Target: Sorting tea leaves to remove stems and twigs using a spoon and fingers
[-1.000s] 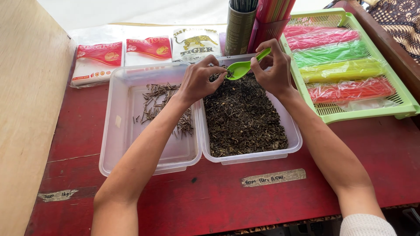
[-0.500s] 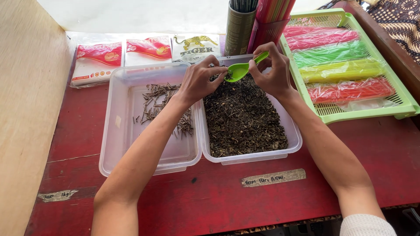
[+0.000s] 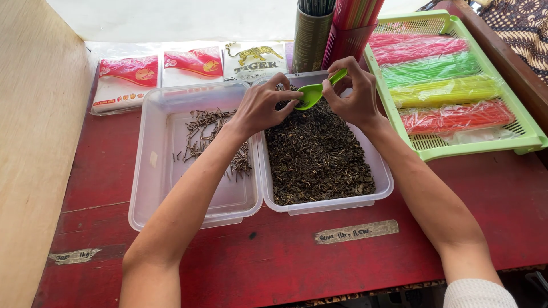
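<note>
My right hand (image 3: 353,94) grips the handle of a small green plastic scoop (image 3: 315,91) over the far end of a clear tub (image 3: 383,181) filled with dark loose tea leaves (image 3: 317,154). My left hand (image 3: 260,105) pinches with its fingertips at the scoop's bowl, where a few leaves lie; whether it has a stem between the fingers I cannot tell. Beside it on the left stands a second clear tub (image 3: 149,188) that holds a thin scatter of brown tea stems (image 3: 211,140).
A green slotted tray (image 3: 528,134) with bagged coloured straws sits at the right. Three flat packets (image 3: 128,77) lie at the back, next to a dark tin (image 3: 311,40) and a red cup of straws (image 3: 349,34). A wooden board (image 3: 34,142) borders the red table on the left.
Both hands and the scoop have shifted slightly toward the far edge of the leaf tub. The left fingertips have closed in on the scoop's bowl.
</note>
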